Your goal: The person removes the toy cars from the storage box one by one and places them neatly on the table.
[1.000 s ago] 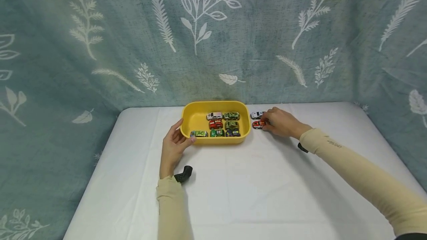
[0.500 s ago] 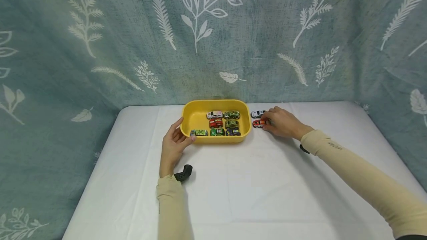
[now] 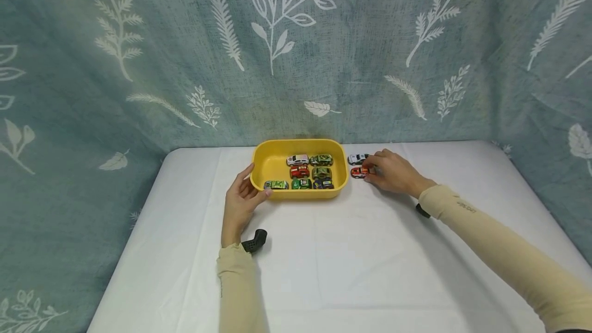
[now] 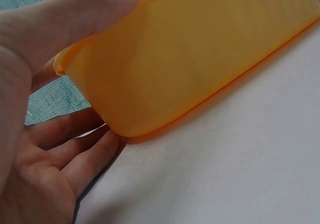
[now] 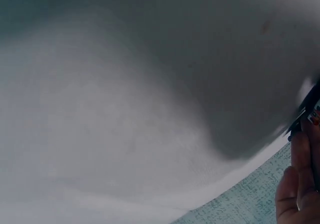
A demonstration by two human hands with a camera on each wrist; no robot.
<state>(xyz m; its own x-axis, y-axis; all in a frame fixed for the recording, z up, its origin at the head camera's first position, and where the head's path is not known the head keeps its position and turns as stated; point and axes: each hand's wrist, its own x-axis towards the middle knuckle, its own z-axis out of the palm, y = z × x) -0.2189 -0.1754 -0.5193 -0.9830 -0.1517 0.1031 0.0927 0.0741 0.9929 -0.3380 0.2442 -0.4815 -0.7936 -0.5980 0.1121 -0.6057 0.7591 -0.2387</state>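
Observation:
A yellow plastic tray (image 3: 296,142) stands on the white table, with several small toy cars inside its right part and front. My left hand (image 3: 239,207) holds the tray's front left corner; the left wrist view shows the thumb over the rim and fingers behind the tray's wall (image 4: 195,59). Just right of the tray, my right hand (image 3: 393,171) pinches a red-and-white toy car (image 3: 357,172) at its right end, low on the table. A white toy car (image 3: 356,159) lies right behind it, partly covered by the fingers. The right wrist view catches only part of the fingers (image 5: 300,184).
Inside the tray are a white car (image 3: 297,160), a red car (image 3: 299,171), a lime green car (image 3: 276,185) and a purple car (image 3: 323,184), among others. A patterned green curtain (image 3: 296,91) hangs at the table's back edge.
Almost nothing moves. The right hand shifts very slightly, with its fingers still at the red-and-white car; the left hand and tray stay where they were.

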